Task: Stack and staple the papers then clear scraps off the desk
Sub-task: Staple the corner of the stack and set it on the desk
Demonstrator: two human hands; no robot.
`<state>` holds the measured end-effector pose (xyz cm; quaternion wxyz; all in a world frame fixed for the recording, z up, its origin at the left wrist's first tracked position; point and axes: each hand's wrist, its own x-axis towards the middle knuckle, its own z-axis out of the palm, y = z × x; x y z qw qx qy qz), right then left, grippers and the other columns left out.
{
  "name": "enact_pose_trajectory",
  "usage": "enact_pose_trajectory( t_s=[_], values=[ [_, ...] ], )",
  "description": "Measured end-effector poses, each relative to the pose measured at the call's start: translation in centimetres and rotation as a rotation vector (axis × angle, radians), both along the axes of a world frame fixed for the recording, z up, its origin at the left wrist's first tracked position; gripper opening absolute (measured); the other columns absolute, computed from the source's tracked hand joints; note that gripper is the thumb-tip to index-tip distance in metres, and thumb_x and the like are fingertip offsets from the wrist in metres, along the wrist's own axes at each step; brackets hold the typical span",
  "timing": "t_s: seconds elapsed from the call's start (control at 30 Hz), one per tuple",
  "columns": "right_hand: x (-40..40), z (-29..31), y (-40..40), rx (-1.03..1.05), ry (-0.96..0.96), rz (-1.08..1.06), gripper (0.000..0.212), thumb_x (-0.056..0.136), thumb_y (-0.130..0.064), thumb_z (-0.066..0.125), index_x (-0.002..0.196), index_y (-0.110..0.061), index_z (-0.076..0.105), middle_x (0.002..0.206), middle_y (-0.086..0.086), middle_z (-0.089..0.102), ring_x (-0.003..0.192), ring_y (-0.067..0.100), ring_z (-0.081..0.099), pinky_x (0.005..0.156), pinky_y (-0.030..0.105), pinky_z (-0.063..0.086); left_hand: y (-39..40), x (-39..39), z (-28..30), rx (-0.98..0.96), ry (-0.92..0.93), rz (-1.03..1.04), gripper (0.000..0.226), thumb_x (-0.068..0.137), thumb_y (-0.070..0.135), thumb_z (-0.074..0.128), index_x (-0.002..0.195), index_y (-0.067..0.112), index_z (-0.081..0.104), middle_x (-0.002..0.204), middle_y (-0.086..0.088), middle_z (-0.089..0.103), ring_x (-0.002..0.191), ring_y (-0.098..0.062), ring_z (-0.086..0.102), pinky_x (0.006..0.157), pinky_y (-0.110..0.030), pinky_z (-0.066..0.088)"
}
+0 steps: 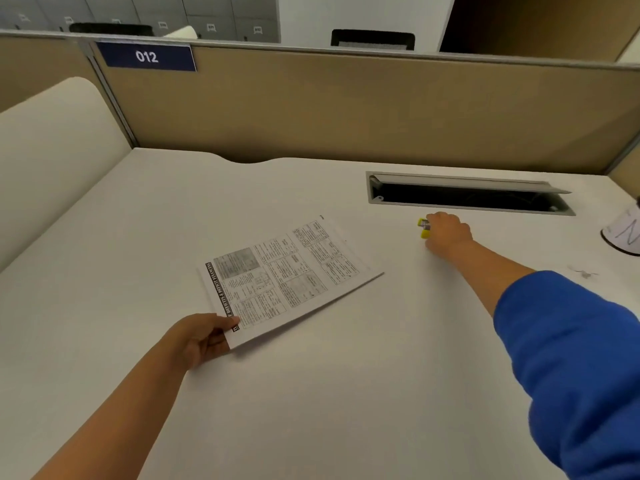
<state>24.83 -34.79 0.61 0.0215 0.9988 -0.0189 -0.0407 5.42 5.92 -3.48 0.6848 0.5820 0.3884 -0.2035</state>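
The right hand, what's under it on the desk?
A small yellow stapler pokes out beside the right hand. Most of it is covered, so the grip is unclear.

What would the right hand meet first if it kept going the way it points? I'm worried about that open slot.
The right hand is already closed on the yellow stapler. It points up-left across bare desk, so it would probably pass left of the slot and reach the partition. Depth is uncertain.

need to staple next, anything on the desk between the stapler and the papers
Nothing visible does. The right hand is closed on the yellow stapler, and only bare desk lies between it and the papers, which the left hand holds by a corner.
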Motion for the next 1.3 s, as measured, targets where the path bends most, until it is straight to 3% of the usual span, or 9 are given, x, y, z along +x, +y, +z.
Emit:
enact_pose_trajectory(
  t_s=[0.2, 0.43, 0.63, 0.77, 0.83, 0.9, 1.0, 1.13, 1.3],
  values=[
    [2.3, -1.0, -0.3, -0.024, 0.073, 0.037, 0.043, 0.091, -0.007, 0.044, 0.133, -0.013, 0.042, 0.132, 0.012, 0.051, 0.117, 0.031, 0.05, 0.1, 0.04, 0.038, -0.1, 0.2, 0.0, -0.005, 0.016, 0.024, 0.013, 0.083, -0.003, 0.061, 0.094, 0.002, 0.063, 0.065, -0.01, 0.074, 0.052, -0.019, 0.07, 0.047, -0.035, 0.058],
    [2.3, -1.6, 0.0, 0.037, 0.012, 0.044, 0.04, 0.095, -0.032, 0.047, 0.125, -0.006, 0.048, 0.123, 0.017, 0.056, 0.11, 0.033, 0.055, 0.09, 0.038, 0.044, -0.3, 0.4, 0.4, -0.009, 0.04, 0.033, 0.014, 0.082, -0.003, 0.061, 0.096, 0.001, 0.063, 0.067, -0.011, 0.074, 0.051, -0.02, 0.07, 0.043, -0.034, 0.057],
    [-3.3, 1.0, 4.3, 1.182, 0.036, -0.288, 0.043, 0.093, -0.024, 0.053, 0.13, -0.003, 0.049, 0.127, 0.016, 0.056, 0.117, 0.032, 0.052, 0.098, 0.037, 0.043, -1.4, 0.0, 1.1, 0.005, 0.002, 0.051, 0.024, 0.084, -0.004, 0.059, 0.108, -0.001, 0.059, 0.092, -0.017, 0.069, 0.049, -0.018, 0.069, 0.043, -0.033, 0.057],
    [-11.2, 2.6, 7.9, 1.888, 0.277, -0.393, 0.022, 0.096, -0.023, 0.047, 0.096, -0.009, 0.063, 0.084, 0.005, 0.063, 0.081, 0.022, 0.061, 0.078, 0.038, 0.053, -2.9, -1.1, 1.6, -0.018, -0.032, 0.074, 0.028, 0.086, -0.007, 0.056, 0.114, -0.005, 0.057, 0.074, -0.014, 0.071, 0.048, -0.019, 0.067, 0.038, -0.031, 0.054],
    [-15.4, 2.5, 9.9, 2.082, 0.488, -0.485, 0.026, 0.095, -0.027, 0.046, 0.084, -0.012, 0.064, 0.069, 0.003, 0.062, 0.064, 0.017, 0.06, 0.072, 0.041, 0.056, -4.1, -1.9, 1.8, -0.051, -0.053, 0.099, 0.03, 0.086, -0.008, 0.054, 0.116, -0.006, 0.055, 0.086, -0.017, 0.068, 0.051, -0.021, 0.067, 0.036, -0.03, 0.053],
    [-19.2, 2.2, 12.0, 2.105, 0.664, -0.545, 0.026, 0.092, -0.028, 0.047, 0.081, -0.012, 0.064, 0.064, 0.003, 0.059, 0.053, 0.016, 0.059, 0.06, 0.032, 0.057, -5.3, -2.7, 1.8, -0.106, -0.075, 0.139, 0.03, 0.086, -0.009, 0.051, 0.116, -0.005, 0.054, 0.093, -0.018, 0.065, 0.055, -0.022, 0.067, 0.036, -0.031, 0.053],
    [-23.5, 1.1, 14.2, 1.887, 0.754, -0.553, 0.026, 0.09, -0.033, 0.047, 0.081, -0.012, 0.059, 0.067, 0.003, 0.055, 0.046, 0.013, 0.051, 0.04, 0.019, 0.039, -6.6, -3.5, 1.9, -0.199, -0.088, 0.219, 0.026, 0.086, -0.01, 0.049, 0.109, 0.0, 0.055, 0.1, -0.019, 0.063, 0.07, -0.025, 0.063, 0.04, -0.035, 0.054],
    [-26.6, -0.2, 15.5, 1.614, 0.691, -0.546, 0.039, 0.091, -0.047, 0.049, 0.083, -0.011, 0.062, 0.071, 0.001, 0.064, 0.05, 0.011, 0.049, 0.041, 0.021, 0.035, -7.4, -3.9, 2.4, -0.298, -0.082, 0.251, 0.015, 0.084, -0.01, 0.051, 0.093, 0.0, 0.057, 0.084, -0.016, 0.065, 0.069, -0.026, 0.062, 0.046, -0.036, 0.056],
    [-27.9, -0.1, 17.3, 1.553, 0.639, -0.527, 0.04, 0.091, -0.047, 0.05, 0.083, -0.011, 0.066, 0.071, 0.0, 0.069, 0.05, 0.009, 0.051, 0.042, 0.021, 0.037, -8.1, -4.3, 3.6, -0.309, -0.096, 0.203, 0.012, 0.082, -0.009, 0.056, 0.081, 0.002, 0.058, 0.079, -0.015, 0.063, 0.068, -0.024, 0.061, 0.05, -0.031, 0.056]
  ],
)
